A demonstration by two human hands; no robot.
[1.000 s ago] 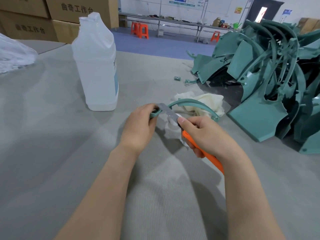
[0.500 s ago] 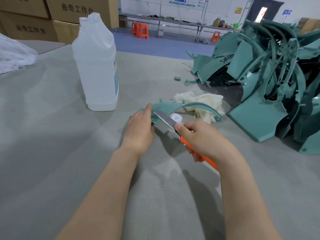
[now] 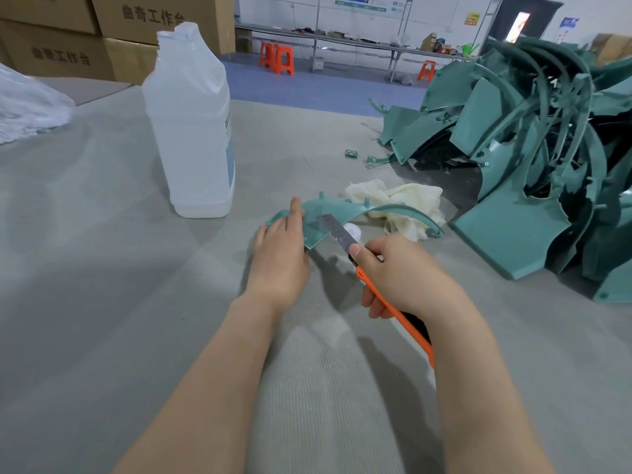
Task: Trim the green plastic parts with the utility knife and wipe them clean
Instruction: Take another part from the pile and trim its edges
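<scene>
At worktop [image 3: 102, 268] centre: left hand [image 3: 278, 258] is clamping green part [image 3: 328, 208]; right hand [image 3: 400, 278] is clenching knife [image 3: 337, 230], best shaving shallowly, away from thumb.

Grey ribbed table [image 3: 102, 302] bore: translucent jug [image 3: 191, 131], cream cloth [image 3: 403, 203], heap of green parts [image 3: 530, 165], small green offcut [image 3: 351, 152], white bag [image 3: 24, 107].
</scene>
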